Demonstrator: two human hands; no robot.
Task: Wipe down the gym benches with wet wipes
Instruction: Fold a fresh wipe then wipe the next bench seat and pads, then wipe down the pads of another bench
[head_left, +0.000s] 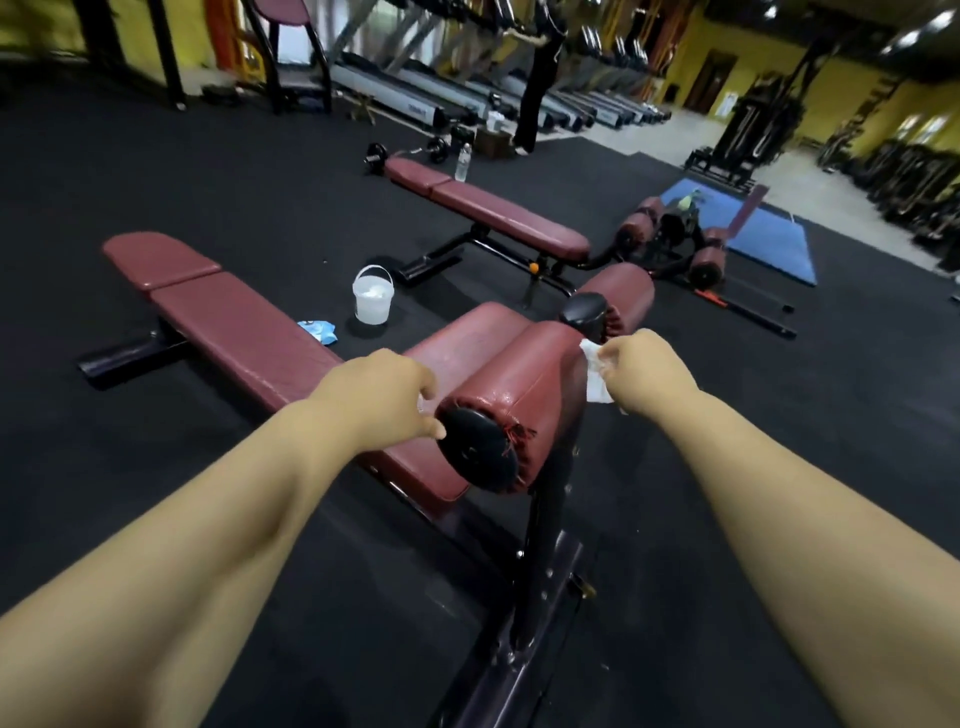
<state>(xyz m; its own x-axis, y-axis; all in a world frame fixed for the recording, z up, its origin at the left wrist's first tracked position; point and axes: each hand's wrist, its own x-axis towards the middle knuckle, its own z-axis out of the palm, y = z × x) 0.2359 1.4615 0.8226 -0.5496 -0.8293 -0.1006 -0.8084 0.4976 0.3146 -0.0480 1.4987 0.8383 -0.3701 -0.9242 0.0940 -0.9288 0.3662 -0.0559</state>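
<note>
Held wet wipe (595, 379) pinched in R grip (644, 374) at roller pad (519, 384); set L grip (379, 395) at its end, closure unclear. Looked mid-task: roller glossy, far bench (498, 208) prob. to do.

- Most of the fingers of the right hand (641, 371) are hidden behind its back, and only part of the pinched wipe (595, 376) is seen.
- A white scrap at the left hand (382, 397) cannot be identified.
- The blue packet (318, 330) is partly hidden by the worktop (234, 322).
- The blurred standing person (537, 88) is cut off by the top edge.
- The contents of the bucket (373, 312) cannot be made out.
</note>
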